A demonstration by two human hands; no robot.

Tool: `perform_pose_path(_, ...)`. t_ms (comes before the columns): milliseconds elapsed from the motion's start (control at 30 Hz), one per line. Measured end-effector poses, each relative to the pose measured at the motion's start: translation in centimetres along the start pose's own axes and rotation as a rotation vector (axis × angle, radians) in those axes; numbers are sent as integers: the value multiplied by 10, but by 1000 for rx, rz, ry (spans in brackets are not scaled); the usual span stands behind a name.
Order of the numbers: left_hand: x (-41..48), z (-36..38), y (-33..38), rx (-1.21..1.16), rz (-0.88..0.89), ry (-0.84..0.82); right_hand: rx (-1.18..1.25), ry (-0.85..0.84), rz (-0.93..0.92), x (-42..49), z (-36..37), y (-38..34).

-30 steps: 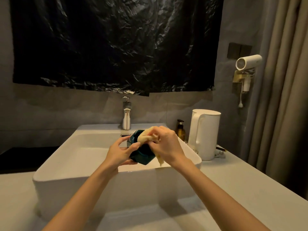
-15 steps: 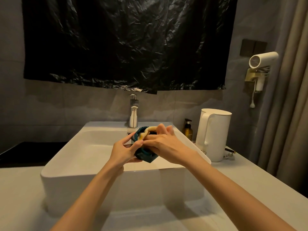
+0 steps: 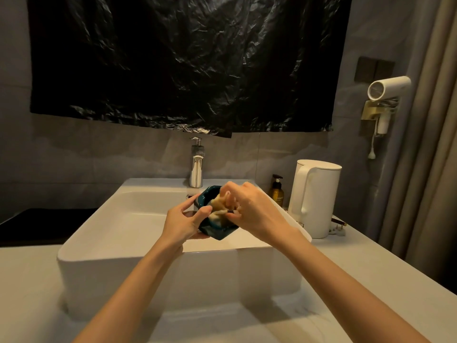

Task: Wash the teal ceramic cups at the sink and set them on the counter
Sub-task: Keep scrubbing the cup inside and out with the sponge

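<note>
Over the sink [image 3: 148, 251], toward its right rim, a teal cup [image 3: 217, 232] is held tilted, clear of the basin. The left hand [image 3: 181, 225] has its grip clamped on the cup's near side. The right hand [image 3: 257, 214] has its grip curled round a yellowish pad [image 3: 218, 204], apparently a sponge, pressed into the cup's mouth. A white kettle [image 3: 316, 196] stands at the worktop's [image 3: 351, 273] back edge.

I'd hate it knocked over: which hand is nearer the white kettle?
Right. The right hand, rubbing a sponge in the teal cup, lies between cup and white kettle; the left hand grips the cup's far side, over the sink.
</note>
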State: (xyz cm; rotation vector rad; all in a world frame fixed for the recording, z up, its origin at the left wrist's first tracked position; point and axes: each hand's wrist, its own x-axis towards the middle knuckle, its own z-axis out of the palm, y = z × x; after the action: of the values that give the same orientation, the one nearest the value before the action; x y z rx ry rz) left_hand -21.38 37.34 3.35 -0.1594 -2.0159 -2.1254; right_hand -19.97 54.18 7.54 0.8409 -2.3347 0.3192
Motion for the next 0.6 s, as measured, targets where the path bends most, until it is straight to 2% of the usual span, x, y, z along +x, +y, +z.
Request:
perform_pose_path(100, -2, -1, 1, 13, 17, -19, -98, 20, -107, 6, 10, 2)
perform_pose_path(233, -4, -2, 0, 18, 55, -70, -254, 91, -63, 11, 18, 1)
perform_pose_path(300, -5, -4, 0, 14, 70, -67, -220, 167, -16, 13, 22, -2)
perform_pose_path(367, -5, -5, 0, -1, 78, -65, -77, 212, 35, 16, 21, -9)
perform_pose_path(467, -5, -6, 0, -13, 78, -65, 88, 82, 88, 16, 13, -16)
perform_pose_path(533, -4, -5, 0, -9, 74, -57, 158, -39, 60, 13, 6, -16)
perform_pose_path(600, -4, -5, 0, 1, 71, -61, 200, -88, 38, 11, 3, -14)
